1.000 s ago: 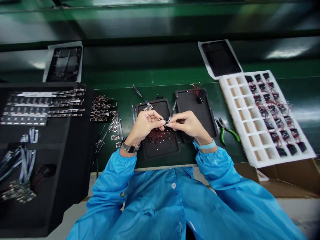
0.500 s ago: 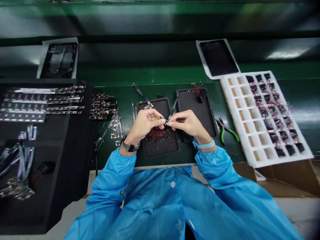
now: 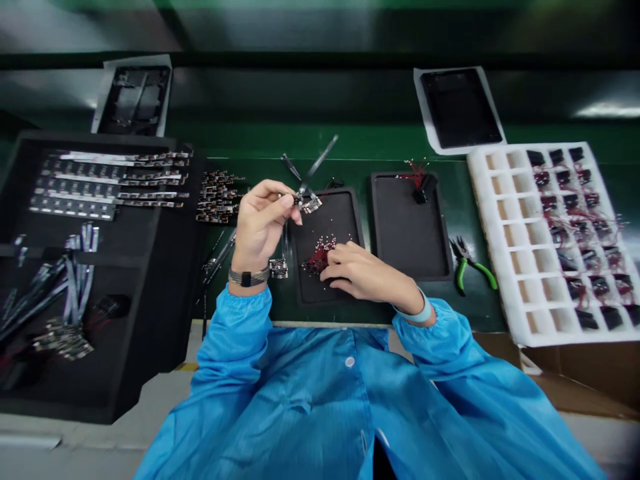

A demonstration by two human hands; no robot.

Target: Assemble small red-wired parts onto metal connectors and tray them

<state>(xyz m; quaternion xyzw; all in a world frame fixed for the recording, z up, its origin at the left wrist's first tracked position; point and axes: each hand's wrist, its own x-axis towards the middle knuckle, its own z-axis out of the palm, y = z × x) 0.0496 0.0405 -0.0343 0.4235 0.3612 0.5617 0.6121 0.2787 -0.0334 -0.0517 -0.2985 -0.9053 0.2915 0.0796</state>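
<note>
My left hand (image 3: pixel 267 217) is closed in a pinch on a small circuit board (image 3: pixel 299 199) with a flat ribbon cable (image 3: pixel 320 160) rising from it to the upper right. Most of that board is hidden by the fingers. Right behind it, another small board (image 3: pixel 313 204) lies at the top left of a black tray (image 3: pixel 327 291). My right hand (image 3: pixel 363 272) reaches down into a heap of thin red wires (image 3: pixel 319 257) with small tips on the same tray. Its fingers are curled together, and their tips are hidden among the wires.
To the right stand a second black tray (image 3: pixel 407 253) with a black red-wired part (image 3: pixel 425 189), green-handled pliers (image 3: pixel 461 257) and a white compartment tray (image 3: pixel 505 267). Stacked boards (image 3: pixel 216 197) and a black partitioned box (image 3: pixel 145 267) are at left. Two flat device panels (image 3: pixel 460 110) (image 3: pixel 134 100) lie behind.
My hands have parted. The left has moved up and left with the board and ribbon cable; the right has dropped down to the red wires. The view has shifted slightly left.
</note>
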